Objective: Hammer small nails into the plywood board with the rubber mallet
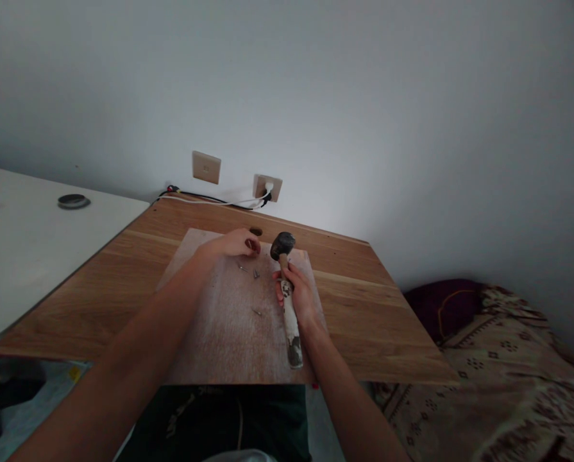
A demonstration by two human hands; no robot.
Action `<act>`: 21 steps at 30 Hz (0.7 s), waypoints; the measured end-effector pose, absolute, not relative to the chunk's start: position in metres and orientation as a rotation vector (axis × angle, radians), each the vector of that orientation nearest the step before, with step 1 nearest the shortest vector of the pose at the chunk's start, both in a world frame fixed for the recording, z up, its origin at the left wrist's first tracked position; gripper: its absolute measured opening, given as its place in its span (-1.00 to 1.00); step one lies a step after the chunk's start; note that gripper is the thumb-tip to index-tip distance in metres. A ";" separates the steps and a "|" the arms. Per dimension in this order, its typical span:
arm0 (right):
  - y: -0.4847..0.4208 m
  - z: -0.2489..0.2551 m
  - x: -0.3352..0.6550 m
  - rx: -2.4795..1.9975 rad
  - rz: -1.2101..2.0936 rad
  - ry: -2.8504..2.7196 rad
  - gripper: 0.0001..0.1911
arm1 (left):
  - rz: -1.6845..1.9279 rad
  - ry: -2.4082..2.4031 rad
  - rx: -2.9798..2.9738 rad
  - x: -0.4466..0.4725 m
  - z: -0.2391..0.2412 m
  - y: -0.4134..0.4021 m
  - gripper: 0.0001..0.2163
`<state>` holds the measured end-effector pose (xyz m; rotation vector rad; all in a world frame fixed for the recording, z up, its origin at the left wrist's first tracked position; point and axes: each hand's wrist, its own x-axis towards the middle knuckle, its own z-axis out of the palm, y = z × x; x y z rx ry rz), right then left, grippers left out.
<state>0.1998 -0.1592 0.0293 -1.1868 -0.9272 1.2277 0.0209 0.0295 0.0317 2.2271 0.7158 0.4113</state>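
Observation:
My right hand is wrapped round the handle of a rubber mallet. Its black head points away from me, and the handle is white and worn, with bare wood near the head. Toward the far edge of a pale, scuffed board, my left hand has its fingers curled together in a pinch; what is in them, if anything, is too small to make out. Several small metal nails or screws lie on the board between my hands, among them one small fastener and a nearer one.
The board lies on a brown wooden table with a round hole near its back. Cables run along the wall to a socket. At left, a white table bears a roll of tape. Patterned bedding lies right.

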 end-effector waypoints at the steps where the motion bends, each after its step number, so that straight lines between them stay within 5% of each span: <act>1: -0.159 0.029 0.199 -1.182 1.226 -0.911 -0.63 | 0.457 0.721 2.202 0.020 0.027 0.027 -0.85; 21: -0.138 0.052 0.187 -1.132 1.242 -0.958 -0.74 | 0.774 0.775 2.189 0.015 0.006 0.012 -0.62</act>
